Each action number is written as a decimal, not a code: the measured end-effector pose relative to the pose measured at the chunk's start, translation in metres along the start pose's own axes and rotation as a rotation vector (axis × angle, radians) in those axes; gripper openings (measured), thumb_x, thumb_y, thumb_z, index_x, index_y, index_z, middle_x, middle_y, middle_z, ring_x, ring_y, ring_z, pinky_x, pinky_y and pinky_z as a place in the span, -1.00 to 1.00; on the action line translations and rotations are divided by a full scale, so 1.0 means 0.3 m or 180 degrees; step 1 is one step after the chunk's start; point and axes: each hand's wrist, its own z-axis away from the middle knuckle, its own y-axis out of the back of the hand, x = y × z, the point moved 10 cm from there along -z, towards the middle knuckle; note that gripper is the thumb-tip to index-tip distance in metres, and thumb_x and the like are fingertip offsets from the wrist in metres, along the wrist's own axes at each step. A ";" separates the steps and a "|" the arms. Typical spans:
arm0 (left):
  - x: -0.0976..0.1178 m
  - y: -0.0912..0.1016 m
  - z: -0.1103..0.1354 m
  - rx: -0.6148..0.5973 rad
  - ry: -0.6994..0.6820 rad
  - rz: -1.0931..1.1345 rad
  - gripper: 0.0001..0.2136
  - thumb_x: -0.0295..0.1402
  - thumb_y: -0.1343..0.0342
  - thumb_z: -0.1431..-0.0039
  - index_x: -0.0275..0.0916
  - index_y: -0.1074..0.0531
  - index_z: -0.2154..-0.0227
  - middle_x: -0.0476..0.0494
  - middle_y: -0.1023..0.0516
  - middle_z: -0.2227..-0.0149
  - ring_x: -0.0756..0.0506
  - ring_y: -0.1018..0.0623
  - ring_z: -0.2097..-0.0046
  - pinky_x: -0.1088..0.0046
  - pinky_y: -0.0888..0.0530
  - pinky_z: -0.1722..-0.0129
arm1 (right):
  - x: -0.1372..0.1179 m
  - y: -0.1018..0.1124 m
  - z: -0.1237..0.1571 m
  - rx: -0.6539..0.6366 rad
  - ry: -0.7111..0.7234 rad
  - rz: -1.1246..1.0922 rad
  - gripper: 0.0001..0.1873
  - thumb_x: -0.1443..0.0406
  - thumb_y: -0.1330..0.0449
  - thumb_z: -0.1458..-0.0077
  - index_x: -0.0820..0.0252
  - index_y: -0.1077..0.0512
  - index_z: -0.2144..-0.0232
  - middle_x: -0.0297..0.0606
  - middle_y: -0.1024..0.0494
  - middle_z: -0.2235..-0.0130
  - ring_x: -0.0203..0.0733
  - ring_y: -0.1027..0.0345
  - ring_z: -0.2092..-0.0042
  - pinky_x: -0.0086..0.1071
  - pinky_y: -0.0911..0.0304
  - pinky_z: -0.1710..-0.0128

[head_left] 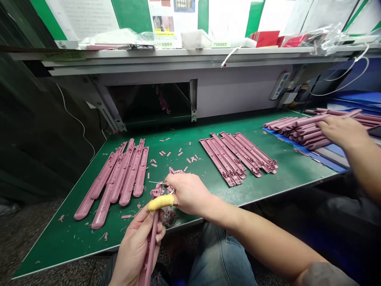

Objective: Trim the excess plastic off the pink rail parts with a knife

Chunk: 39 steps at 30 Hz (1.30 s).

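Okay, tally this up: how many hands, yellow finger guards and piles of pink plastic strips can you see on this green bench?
Hands: 3 (the person's left hand, the person's right hand, a co-worker's hand)
Yellow finger guards: 1 (yellow finger guard)
Piles of pink plastic strips: 3 (left pile, middle pile, right pile)
Total: 7

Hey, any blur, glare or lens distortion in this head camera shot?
In the head view, the wide lens splays the green bench mat toward the edges and stretches the right forearm. Lighting is even, with soft shadows under the pink plastic strips and glare on the clear plastic sheeting up top. Nothing looks badly out of focus.
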 end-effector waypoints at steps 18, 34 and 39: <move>0.216 -0.035 -0.142 0.0060 -0.0569 0.0388 -0.88 -0.61 -0.06 -0.11 -0.35 -0.47 0.37 -0.03 -0.44 0.42 0.12 -0.42 0.48 0.66 -0.39 0.51 | -0.431 -0.203 0.384 -0.0694 0.1543 -0.0264 -0.75 0.11 -0.18 -0.11 0.12 -0.32 0.47 -0.36 -0.44 0.55 -0.23 -0.22 0.60 -0.36 0.23 0.65; 0.039 -0.025 0.117 0.0323 -0.0301 0.0438 -0.71 -0.50 -0.16 -0.08 -0.29 -0.46 0.10 -0.01 -0.47 0.45 0.20 -0.26 0.68 0.75 -0.25 0.77 | -0.060 0.047 0.109 0.0288 0.0057 -0.0615 -0.36 -0.22 -0.18 0.07 0.18 -0.38 0.21 -0.24 -0.52 0.34 -0.14 -0.38 0.33 -0.41 -0.09 0.42; -0.014 -0.020 0.236 0.0424 -0.0303 0.0341 -0.75 -0.44 -0.27 0.02 -0.29 -0.50 0.21 -0.05 -0.52 0.43 0.20 -0.29 0.71 0.75 -0.23 0.78 | -0.093 0.067 0.202 0.0244 0.0161 -0.0754 -0.29 -0.30 -0.16 0.15 0.16 -0.36 0.24 -0.26 -0.50 0.36 -0.15 -0.38 0.35 -0.42 -0.09 0.42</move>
